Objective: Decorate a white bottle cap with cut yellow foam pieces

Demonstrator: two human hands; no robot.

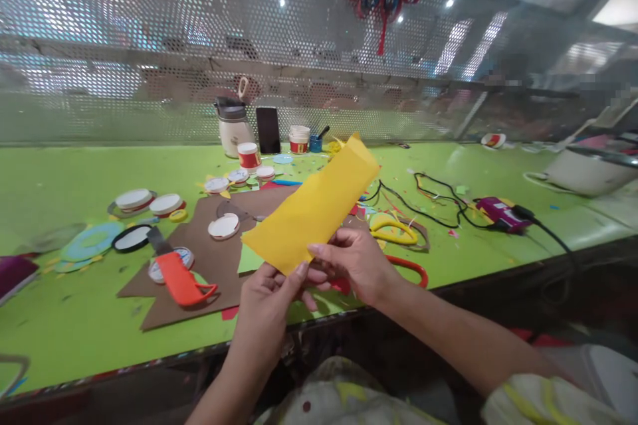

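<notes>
Yellow paper (314, 212), a smooth, roughly rectangular strip, is raised over the green desk (64, 192), hiding part of the jagged brown cardboard (222, 262). Left hand (272, 295) and right hand (356, 262) each have a pinching grip on its lower end. A red loop (423, 273) is partly hidden; a purple object (14, 277) is cut off at the left.

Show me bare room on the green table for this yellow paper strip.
Mostly bare green tabletop lies behind the leftmost round white lids, and left of the brown cardboard toward the front edge. Crowded: the cardboard, bearing the orange-handled blade, and around the yellow scissor handles.
</notes>
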